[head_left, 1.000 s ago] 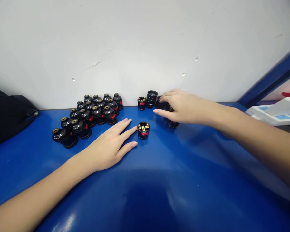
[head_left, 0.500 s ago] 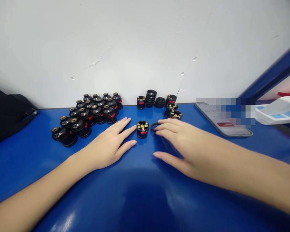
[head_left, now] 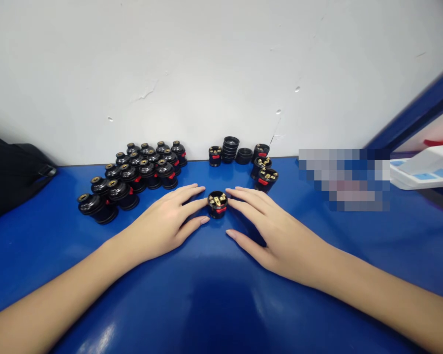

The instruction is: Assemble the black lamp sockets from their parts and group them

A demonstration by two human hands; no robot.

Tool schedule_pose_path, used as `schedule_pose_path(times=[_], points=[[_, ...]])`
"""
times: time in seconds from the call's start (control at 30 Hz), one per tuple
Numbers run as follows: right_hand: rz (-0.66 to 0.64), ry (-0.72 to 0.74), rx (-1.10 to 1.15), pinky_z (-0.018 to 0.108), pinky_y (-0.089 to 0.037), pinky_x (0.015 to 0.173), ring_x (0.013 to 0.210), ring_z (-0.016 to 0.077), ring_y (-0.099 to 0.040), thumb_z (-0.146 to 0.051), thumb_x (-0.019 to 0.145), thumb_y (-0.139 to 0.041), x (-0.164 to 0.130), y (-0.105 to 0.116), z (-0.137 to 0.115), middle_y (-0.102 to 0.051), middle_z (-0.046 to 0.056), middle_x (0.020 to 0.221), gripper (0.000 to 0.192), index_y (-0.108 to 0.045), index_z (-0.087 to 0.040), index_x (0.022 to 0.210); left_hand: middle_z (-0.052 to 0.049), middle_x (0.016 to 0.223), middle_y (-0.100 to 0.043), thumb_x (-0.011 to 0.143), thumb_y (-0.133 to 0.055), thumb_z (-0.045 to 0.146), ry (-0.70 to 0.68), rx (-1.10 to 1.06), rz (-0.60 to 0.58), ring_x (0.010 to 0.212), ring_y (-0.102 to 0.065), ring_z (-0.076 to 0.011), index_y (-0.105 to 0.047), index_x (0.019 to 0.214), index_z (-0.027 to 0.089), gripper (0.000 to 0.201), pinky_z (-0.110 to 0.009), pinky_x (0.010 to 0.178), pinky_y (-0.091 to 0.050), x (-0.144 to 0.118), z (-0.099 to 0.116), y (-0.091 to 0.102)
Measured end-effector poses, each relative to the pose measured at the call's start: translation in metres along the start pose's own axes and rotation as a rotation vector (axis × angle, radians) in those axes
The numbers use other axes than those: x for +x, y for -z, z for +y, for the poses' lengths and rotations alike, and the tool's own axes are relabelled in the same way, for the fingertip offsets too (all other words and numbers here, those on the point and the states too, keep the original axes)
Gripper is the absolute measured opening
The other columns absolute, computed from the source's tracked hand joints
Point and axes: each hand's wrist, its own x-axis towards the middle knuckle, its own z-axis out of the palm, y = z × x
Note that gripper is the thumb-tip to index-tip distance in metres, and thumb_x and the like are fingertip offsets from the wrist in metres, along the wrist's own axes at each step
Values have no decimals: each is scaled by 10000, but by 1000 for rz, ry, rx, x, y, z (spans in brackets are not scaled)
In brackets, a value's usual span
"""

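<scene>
Head view: left hand (head_left: 166,221) and right hand (head_left: 271,228) both have fingers spread, nothing clasped, index fingertips at opposite sides of a black socket base (head_left: 217,206); can't tell if they touch. Base stands upright on the blue table (head_left: 221,295) between them, brass contacts (head_left: 217,200) up. Capped sockets (head_left: 147,169) stand in rows beyond the left hand, stacked black rings (head_left: 231,151) near the white wall (head_left: 214,64).

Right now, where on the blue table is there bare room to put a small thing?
The widest patch lies at the near side, between the forearms. Another lies between black fabric and the capped parts. It is crowded among these parts, and at the open part between the left hand and the right hand.
</scene>
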Motion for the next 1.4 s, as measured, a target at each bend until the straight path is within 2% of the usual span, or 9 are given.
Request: schedule_pose_path(times=[0.2, 0.3, 0.47, 0.6, 0.77, 0.97, 1.1, 1.23, 1.4], points=[[-24, -17, -72, 648, -523, 1204, 1561, 430, -491, -183, 1101, -464, -2, -3, 8, -559, 283, 1631, 455, -630, -27, 1496, -96, 1672, -541, 1084, -639, 408, 41, -278, 81, 1524, -565, -248, -294, 1722, 283, 736, -431, 1300, -466, 2, 12, -1], [-57, 5, -81, 600, -595, 1143, 1477, 387, -607, -83, 1064, -441, -5, -4, 15, -594, 266, 1607, 492, -608, -71, 1526, -74, 1613, -603, 1097, -617, 319, 21, -349, 82, 1475, -608, -242, -346, 1702, 319, 662, -424, 1263, -505, 4, 16, -2], [-18, 4, -23, 507, -686, 1021, 1206, 315, -784, -100, 1079, -490, -2, 1, 17, -762, 190, 1388, 372, -716, -161, 1368, -65, 1485, -664, 1096, -605, 238, 23, -395, 92, 1361, -646, -213, -454, 1643, 317, 572, -377, 1208, -527, 7, 21, 0], [80, -58, 136, 502, -681, 1040, 1171, 303, -788, -161, 1097, -533, 2, 5, 14, -767, 169, 1324, 309, -675, -170, 1372, -65, 1362, -677, 1075, -630, 198, 55, -427, 93, 1195, -667, -191, -475, 1630, 304, 586, -344, 1114, -566, 7, 27, 1], [122, -184, 583, 440, -685, 1070, 1231, 251, -743, -192, 1065, -620, 4, 4, 11, -678, 111, 1345, 317, -623, -253, 1376, -75, 1316, -670, 1062, -624, 194, 129, -505, 123, 1088, -672, -188, -539, 1576, 308, 533, -358, 1029, -607, 7, 31, 0], [122, -196, 847, 455, -644, 1135, 1263, 233, -703, -121, 1027, -652, 2, 2, 9, -601, 83, 1313, 332, -629, -270, 1323, -74, 1261, -745, 1004, -687, 200, 284, -954, 135, 1188, -736, -211, -676, 1313, 222, 310, -370, 1092, -617, 11, 33, -5], [178, -144, 883, 451, -675, 1086, 1257, 241, -699, -94, 981, -721, 2, 0, 9, -598, 76, 1296, 320, -654, -275, 1237, -73, 1207, -792, 959, -756, 240, 393, -1134, 92, 1138, -770, -213, -694, 1259, 186, 311, -368, 1074, -619, 13, 37, -5], [216, -68, 814, 421, -688, 1054, 1201, 236, -719, -70, 936, -764, 1, -1, 11, -624, 78, 1251, 346, -676, -261, 1210, -72, 1149, -813, 925, -816, 329, 482, -1154, 47, 1018, -778, -180, -723, 1232, 167, 360, -294, 961, -620, 15, 41, -3], [262, -6, 713, 403, -684, 1033, 1191, 238, -723, -37, 912, -775, 1, 0, 14, -664, 80, 1245, 385, -692, -263, 1212, -1, 779, -746, 968, -767, 422, 514, -1089, -14, 671, -680, -103, -738, 1193, 143, 360, -201, 661, -559, 16, 43, 1]])
